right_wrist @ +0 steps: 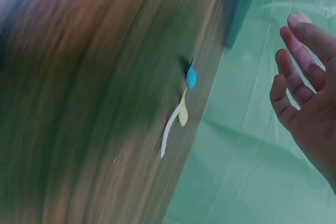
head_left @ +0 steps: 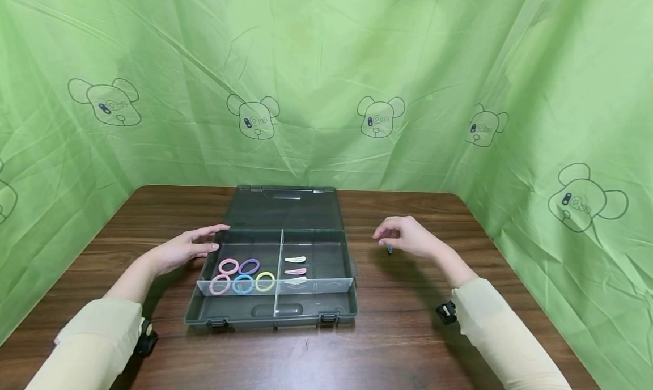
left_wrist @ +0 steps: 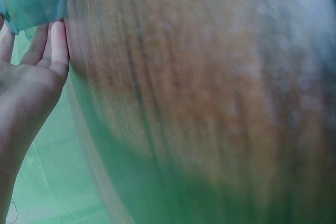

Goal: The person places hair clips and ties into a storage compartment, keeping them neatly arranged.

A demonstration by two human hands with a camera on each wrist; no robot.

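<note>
A dark see-through divided box [head_left: 270, 322] lies with its lid [head_left: 285, 208] folded back. My left hand [head_left: 181, 251] rests at its left wall, fingers extended and fingertips right at the rim. The left wrist view shows those fingers against the box corner [left_wrist: 31, 3]. My right hand [head_left: 410, 237] hovers to the right of the box, fingers loosely bent and holding nothing. Just below it a blue hair clip [head_left: 389, 249] lies on the table. In the right wrist view, a yellow hair clip [right_wrist: 183, 115] and a white hair clip [right_wrist: 168, 132] lie near the blue one.
Several coloured hair ties, including a purple one [head_left: 249, 266], lie in the box's left compartment. White and pink hair clips [head_left: 295, 271] lie in a column in the right one. The wooden table [head_left: 306, 359] is surrounded by a green printed curtain [head_left: 316, 50].
</note>
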